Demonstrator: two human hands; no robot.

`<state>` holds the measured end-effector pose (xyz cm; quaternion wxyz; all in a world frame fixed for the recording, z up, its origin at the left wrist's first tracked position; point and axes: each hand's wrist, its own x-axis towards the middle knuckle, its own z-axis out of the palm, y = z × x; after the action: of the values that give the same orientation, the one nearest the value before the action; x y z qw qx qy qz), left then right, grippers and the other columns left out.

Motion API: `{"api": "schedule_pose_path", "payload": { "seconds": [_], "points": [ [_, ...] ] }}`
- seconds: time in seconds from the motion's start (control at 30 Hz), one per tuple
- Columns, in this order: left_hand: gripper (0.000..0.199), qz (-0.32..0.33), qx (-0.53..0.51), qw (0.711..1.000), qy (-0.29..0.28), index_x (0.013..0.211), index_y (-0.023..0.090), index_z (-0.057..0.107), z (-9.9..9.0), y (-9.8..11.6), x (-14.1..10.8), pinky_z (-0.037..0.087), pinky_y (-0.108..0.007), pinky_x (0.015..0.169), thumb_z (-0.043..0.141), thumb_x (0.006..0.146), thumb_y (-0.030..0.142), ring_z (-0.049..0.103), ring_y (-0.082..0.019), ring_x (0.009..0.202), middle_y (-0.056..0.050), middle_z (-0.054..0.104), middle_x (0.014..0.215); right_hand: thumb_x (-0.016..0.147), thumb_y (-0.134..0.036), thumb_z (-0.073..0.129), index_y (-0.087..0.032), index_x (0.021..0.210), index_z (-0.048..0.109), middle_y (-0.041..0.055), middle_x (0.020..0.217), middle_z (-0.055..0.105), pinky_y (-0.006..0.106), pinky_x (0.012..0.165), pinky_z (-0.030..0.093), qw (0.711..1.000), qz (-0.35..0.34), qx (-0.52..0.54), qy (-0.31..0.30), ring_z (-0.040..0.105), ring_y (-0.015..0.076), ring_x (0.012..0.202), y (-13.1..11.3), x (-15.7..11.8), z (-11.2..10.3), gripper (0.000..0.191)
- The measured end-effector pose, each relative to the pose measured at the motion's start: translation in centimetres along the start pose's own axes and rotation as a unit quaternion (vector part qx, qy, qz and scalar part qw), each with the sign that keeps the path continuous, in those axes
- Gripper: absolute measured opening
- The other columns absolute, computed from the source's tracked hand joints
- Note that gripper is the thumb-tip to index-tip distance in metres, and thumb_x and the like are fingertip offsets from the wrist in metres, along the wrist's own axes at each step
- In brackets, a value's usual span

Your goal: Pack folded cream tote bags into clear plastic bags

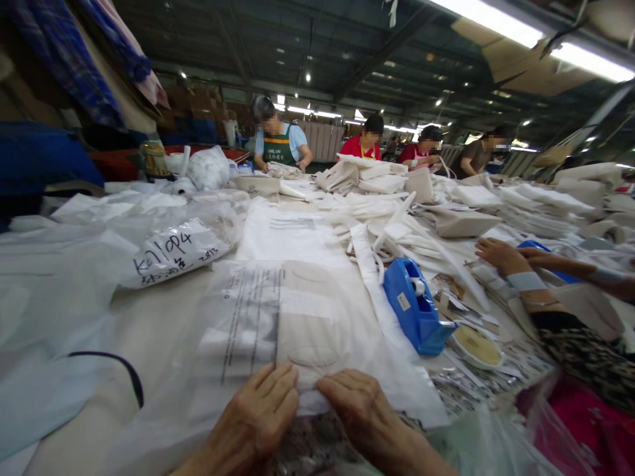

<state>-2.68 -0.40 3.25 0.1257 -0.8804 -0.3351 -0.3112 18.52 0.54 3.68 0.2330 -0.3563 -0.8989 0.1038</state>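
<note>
Package left, tape dispenser right, the bag lies between.

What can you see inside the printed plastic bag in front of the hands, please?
Through the printed plastic bag, a flat beige item shows. Its underside, and anything beneath it, is covered and cannot be seen.

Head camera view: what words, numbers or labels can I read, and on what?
"Kallop4" and "2813", seemingly, with unclear characters: plastic-wrapped bundle.
"OMLUN", seemingly, with unclear characters: green apron.
Too small or blurred: print on near clear bag; print on white bag beyond; label on blue tape dispenser; mark on beige piece.
</note>
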Motion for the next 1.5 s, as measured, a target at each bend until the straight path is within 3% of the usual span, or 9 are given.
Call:
{"api": "schedule_pose_path", "payload": {
  "seconds": [0.1,0.23,0.4,0.53,0.87,1.07,1.27,1.37,1.5],
  "points": [
    [0.034,-0.011,0.009,0.999,-0.032,0.088,0.016,0.060,-1.5,-0.8,-0.5,0.045,-0.032,0.097,0.027,0.093,0.009,0.055,-0.018,0.112,-0.006,0.067,0.109,0.082,-0.003,0.045,-0.016,0.085,0.065,0.0036,0.071,0.067,0.023,0.061,0.041,0.998,0.044,0.036,-0.037,0.062,0.0161,0.067,0.2,0.1,-0.8,0.023],
    [0.035,-0.073,-0.094,0.987,-0.104,0.077,0.018,0.057,-2.7,-1.6,0.9,0.049,-0.026,0.084,0.026,0.096,0.016,0.060,-0.015,0.093,-0.003,0.066,0.086,0.088,-0.020,0.052,-0.019,0.085,0.070,0.0008,0.071,0.069,0.019,0.058,0.036,0.976,0.153,0.117,-0.104,0.062,0.0130,0.067,0.9,1.3,-2.3,0.018],
    [0.033,-0.278,-0.081,0.906,-0.308,0.067,0.018,0.053,-3.4,-2.2,4.9,0.046,-0.027,0.070,0.037,0.094,0.025,0.059,-0.016,0.074,-0.002,0.061,0.075,0.091,-0.032,0.053,-0.016,0.074,0.068,0.0002,0.066,0.067,0.019,0.054,0.030,0.953,0.252,0.077,-0.152,0.057,0.0106,0.061,1.9,4.1,-2.9,0.028],
    [0.035,-0.332,-0.006,0.853,-0.402,0.073,0.018,0.058,-3.1,-2.4,6.8,0.043,-0.028,0.076,0.033,0.095,0.027,0.061,-0.017,0.081,-0.004,0.064,0.078,0.093,-0.035,0.049,-0.016,0.074,0.066,0.0029,0.071,0.070,0.021,0.056,0.030,0.950,0.257,0.045,-0.171,0.059,0.0122,0.064,2.5,5.5,-2.2,0.032],
    [0.042,-0.356,0.072,0.807,-0.466,0.085,0.017,0.067,-2.7,-1.7,8.6,0.048,-0.042,0.078,0.027,0.094,0.028,0.067,-0.031,0.090,-0.013,0.072,0.086,0.094,-0.047,0.043,-0.019,0.080,0.069,0.0084,0.082,0.074,0.027,0.057,0.028,0.948,0.265,-0.039,-0.173,0.069,0.0222,0.078,2.2,6.1,-1.6,0.041],
    [0.043,-0.349,0.078,0.805,-0.473,0.086,0.016,0.068,-2.5,-1.9,8.5,0.049,-0.041,0.077,0.027,0.093,0.025,0.067,-0.030,0.090,-0.015,0.072,0.086,0.086,-0.049,0.056,-0.019,0.068,0.064,0.0023,0.062,0.071,0.026,0.052,0.025,0.956,0.205,-0.206,-0.032,0.068,0.0171,0.062,5.3,3.4,-1.7,0.036],
    [0.045,-0.337,0.085,0.802,-0.485,0.086,0.016,0.068,-2.5,-1.7,8.5,0.049,-0.039,0.078,0.024,0.092,0.023,0.067,-0.029,0.092,-0.015,0.072,0.086,0.091,-0.042,0.052,-0.016,0.060,0.061,0.0049,0.050,0.063,0.028,0.049,0.020,0.927,0.203,-0.310,0.049,0.057,0.0158,0.047,9.1,0.5,-2.6,0.041],
    [0.046,-0.336,0.076,0.803,-0.487,0.086,0.016,0.068,-2.8,-1.6,8.7,0.049,-0.042,0.079,0.022,0.092,0.021,0.067,-0.031,0.093,-0.016,0.072,0.088,0.096,-0.034,0.042,-0.017,0.064,0.061,0.0059,0.058,0.063,0.029,0.054,0.025,0.910,0.210,-0.347,0.091,0.056,0.0165,0.055,8.5,-0.7,-4.5,0.041],
    [0.049,-0.323,0.040,0.815,-0.480,0.087,0.018,0.067,-2.8,-2.0,8.4,0.048,-0.046,0.079,0.019,0.088,0.011,0.068,-0.031,0.090,-0.013,0.072,0.088,0.094,-0.034,0.041,-0.019,0.085,0.065,0.0095,0.090,0.066,0.031,0.077,0.035,0.881,0.279,-0.295,0.243,0.055,0.0208,0.083,8.3,-2.8,-8.5,0.030]
  ]
}}
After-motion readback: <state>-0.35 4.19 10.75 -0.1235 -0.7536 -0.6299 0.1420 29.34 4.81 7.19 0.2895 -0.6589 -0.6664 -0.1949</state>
